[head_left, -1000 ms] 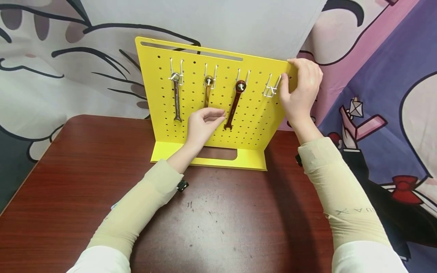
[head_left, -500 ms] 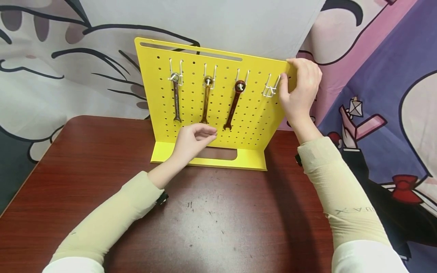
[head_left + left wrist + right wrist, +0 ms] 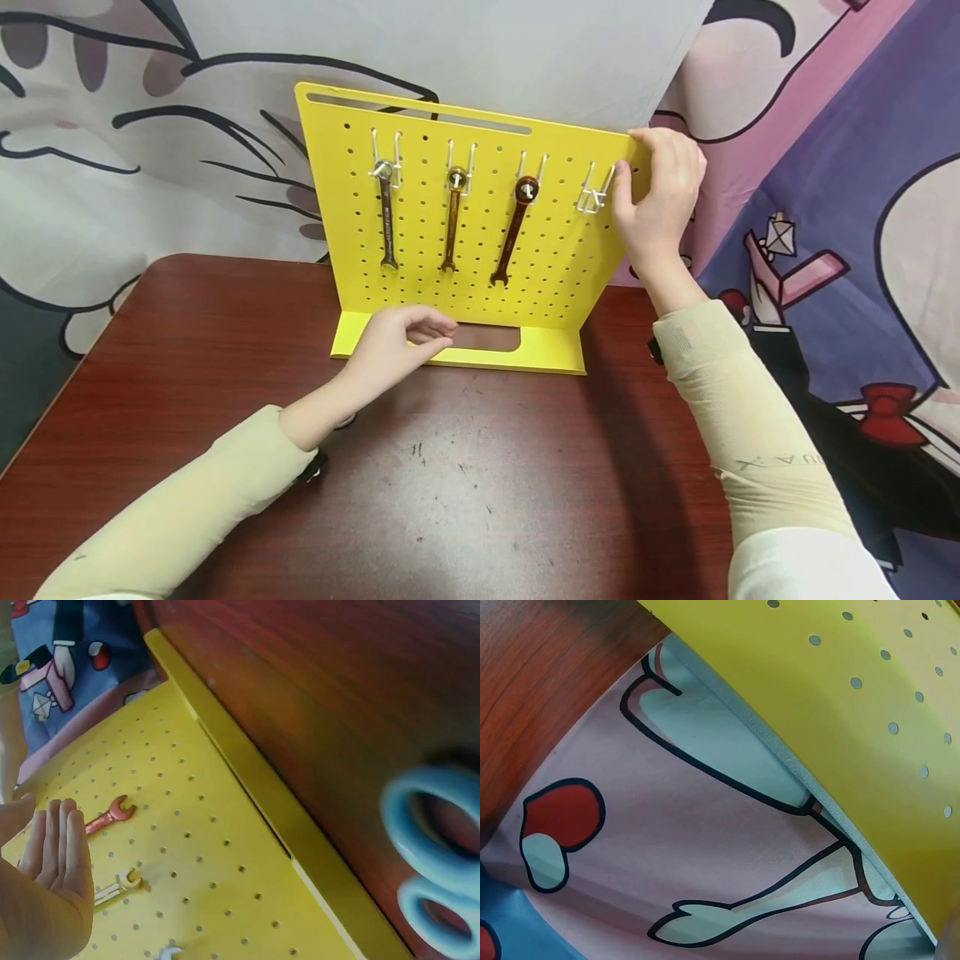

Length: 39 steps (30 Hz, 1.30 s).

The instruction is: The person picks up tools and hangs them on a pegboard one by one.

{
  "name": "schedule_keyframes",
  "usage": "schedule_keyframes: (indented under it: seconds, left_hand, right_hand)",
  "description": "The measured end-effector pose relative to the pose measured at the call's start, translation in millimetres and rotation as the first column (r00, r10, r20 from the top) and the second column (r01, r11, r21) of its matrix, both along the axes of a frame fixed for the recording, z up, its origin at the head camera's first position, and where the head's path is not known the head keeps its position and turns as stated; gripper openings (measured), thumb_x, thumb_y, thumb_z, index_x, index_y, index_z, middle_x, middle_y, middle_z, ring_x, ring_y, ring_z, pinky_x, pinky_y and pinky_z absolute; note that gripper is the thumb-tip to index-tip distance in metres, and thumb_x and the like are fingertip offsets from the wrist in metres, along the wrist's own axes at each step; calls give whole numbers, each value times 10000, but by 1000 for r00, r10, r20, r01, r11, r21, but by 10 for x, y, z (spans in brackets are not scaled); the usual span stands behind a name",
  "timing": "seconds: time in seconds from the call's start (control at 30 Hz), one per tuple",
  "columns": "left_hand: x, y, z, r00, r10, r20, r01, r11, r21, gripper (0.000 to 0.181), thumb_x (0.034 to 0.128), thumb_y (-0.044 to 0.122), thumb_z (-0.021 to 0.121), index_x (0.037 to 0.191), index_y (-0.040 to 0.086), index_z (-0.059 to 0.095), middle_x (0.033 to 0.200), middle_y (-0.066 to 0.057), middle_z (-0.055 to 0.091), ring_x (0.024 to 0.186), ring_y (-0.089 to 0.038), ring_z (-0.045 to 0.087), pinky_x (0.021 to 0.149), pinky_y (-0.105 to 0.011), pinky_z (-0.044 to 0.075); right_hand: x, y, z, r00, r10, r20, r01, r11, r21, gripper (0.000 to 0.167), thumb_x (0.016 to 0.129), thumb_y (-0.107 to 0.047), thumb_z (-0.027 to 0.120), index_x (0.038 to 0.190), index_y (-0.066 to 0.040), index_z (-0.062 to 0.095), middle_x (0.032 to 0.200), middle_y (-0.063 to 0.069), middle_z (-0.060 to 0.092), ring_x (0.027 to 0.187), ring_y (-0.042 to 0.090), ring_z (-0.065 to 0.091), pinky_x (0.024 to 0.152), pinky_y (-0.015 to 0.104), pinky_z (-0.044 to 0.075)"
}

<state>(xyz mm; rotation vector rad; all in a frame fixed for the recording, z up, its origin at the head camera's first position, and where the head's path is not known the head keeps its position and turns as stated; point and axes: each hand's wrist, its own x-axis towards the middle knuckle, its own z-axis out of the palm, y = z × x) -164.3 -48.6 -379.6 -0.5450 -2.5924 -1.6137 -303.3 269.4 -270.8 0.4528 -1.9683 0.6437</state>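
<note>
A yellow pegboard (image 3: 480, 292) stands upright on the table. Three combination wrenches hang from its white hooks: a silver one (image 3: 387, 221), a gold one (image 3: 453, 225) and a dark red one (image 3: 512, 237). My right hand (image 3: 660, 196) grips the board's upper right edge, thumb on the front and fingers over the top. Beside that thumb is another white hook (image 3: 591, 200). Low before the board's base, my left hand (image 3: 393, 342) holds nothing, its fingers loosely bent. In the left wrist view, that hand (image 3: 49, 885) appears in front of the hanging wrenches.
Light-blue ring handles (image 3: 431, 817), like those of scissors, lie on the table in the left wrist view; the left forearm mostly hides them from the head view. The reddish-brown table (image 3: 480, 483) extends toward me. Printed cloth (image 3: 225, 167) hangs behind the board.
My left hand has moved down and left, away from the gold wrench, which now shows in full. The right hand stays on the board's edge.
</note>
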Motion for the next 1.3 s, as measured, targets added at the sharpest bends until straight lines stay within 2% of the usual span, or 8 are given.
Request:
schedule_keyframes:
  seconds: [0.2,0.3,0.47,0.67,0.8,1.07,1.23,1.3]
  left_hand:
    - [100,-211,-87,1000,-2,9,2,997,-82,180,925,12,780,1104,24,791,1049,-126,814,928,-251,775,866,-399,651]
    - [134,-339,-145,1000,-1,13,3,993,-122,174,917,8,789,1091,14,787,1033,-142,809,900,-238,772,832,-333,650]
    - [196,-565,-215,998,18,62,-7,985,-171,179,911,8,797,1089,12,782,1010,-123,807,881,-203,759,780,-196,608]
    - [269,-814,-263,994,41,101,-18,974,-224,199,917,31,802,1112,5,773,999,-90,799,876,-172,743,758,-163,587]
    - [327,-995,-327,993,61,99,-33,966,-257,229,900,13,810,1126,14,772,1018,-101,802,867,-147,741,753,-151,588]
    - [481,-1252,-455,993,84,89,-53,951,-305,210,896,19,811,1102,46,783,1005,-61,806,811,7,693,738,-140,576]
    - [560,-1356,-514,993,95,70,-63,927,-370,205,882,21,820,1080,67,788,951,-10,794,786,9,674,715,-151,561]
    - [585,-1396,-541,994,99,41,-74,914,-399,203,867,15,830,1057,73,792,934,3,783,774,19,657,703,-157,556]
  right_hand:
    - [0,-4,-4,1000,-1,0,1,1000,2,359,983,-251,586,1248,-40,703,1259,168,698,1230,346,581,1178,400,338]
    - [-3,-2,-6,1000,-1,-3,1,1000,1,359,980,-250,589,1249,-42,704,1259,168,698,1224,352,581,1174,403,339]
    - [-10,12,-13,1000,0,-7,0,1000,-4,357,977,-248,594,1247,-43,707,1256,169,700,1219,357,582,1172,404,340]
    - [-9,17,-16,1000,-2,-5,2,1000,-6,362,978,-251,590,1251,-43,705,1261,169,697,1221,355,578,1174,400,335]
    - [-20,4,-18,1000,7,-11,-7,1000,-13,358,974,-244,595,1245,-39,709,1256,168,700,1234,349,583,1188,396,331]
    - [-15,-9,-23,1000,3,-14,-3,1000,-12,354,982,-237,591,1250,-38,711,1258,161,701,1242,321,583,1191,381,333]
    - [-18,-2,-23,1000,-4,-8,4,1000,-14,359,983,-249,587,1251,-44,710,1260,158,698,1246,316,583,1196,377,329]
    - [-17,-1,-24,1000,-5,-7,5,1000,-14,358,985,-252,588,1251,-45,710,1261,156,699,1250,314,584,1201,376,326]
